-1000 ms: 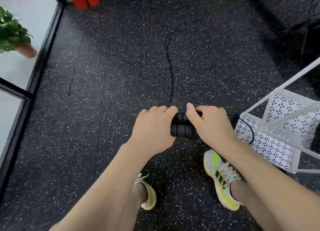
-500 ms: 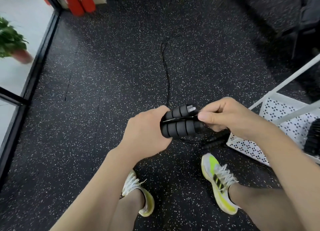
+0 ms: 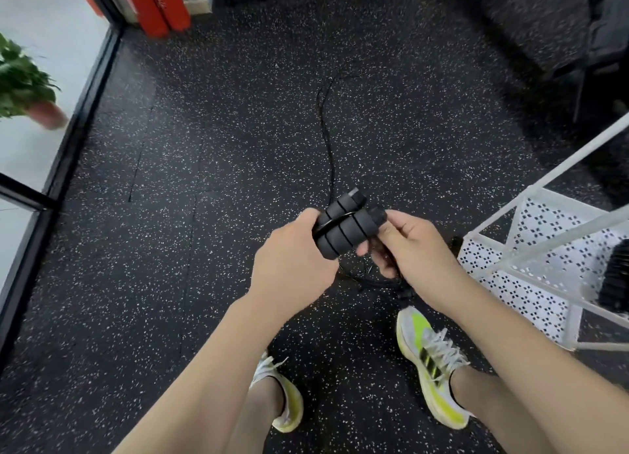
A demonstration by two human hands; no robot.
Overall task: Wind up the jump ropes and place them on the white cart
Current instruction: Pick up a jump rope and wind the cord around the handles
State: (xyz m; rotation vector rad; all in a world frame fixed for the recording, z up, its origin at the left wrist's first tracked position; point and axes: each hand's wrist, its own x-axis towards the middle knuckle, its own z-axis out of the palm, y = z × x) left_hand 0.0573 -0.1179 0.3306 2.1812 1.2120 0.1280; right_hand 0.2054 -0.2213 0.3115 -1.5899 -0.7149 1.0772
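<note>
My left hand (image 3: 292, 259) grips two black foam jump rope handles (image 3: 345, 227) held side by side, with one turn of cord across them. The thin black rope (image 3: 328, 140) trails from them away across the speckled floor. My right hand (image 3: 412, 249) holds the rope just right of the handle tips, and a loop of cord hangs below it. The white cart (image 3: 544, 269) with perforated shelves stands to the right. A black wound rope bundle (image 3: 614, 276) lies on its shelf, partly cut off.
My two feet in yellow-and-white shoes (image 3: 432, 365) stand on the black rubber floor. A potted plant (image 3: 23, 85) sits behind glass at the left. Red cylinders (image 3: 160, 4) lean at the top. Dark equipment (image 3: 578, 27) fills the top right corner.
Both hands lifted the handles from the floor and tilted them. My right hand shifted from the handles to the rope beside them. The view rose and the cart slid right.
</note>
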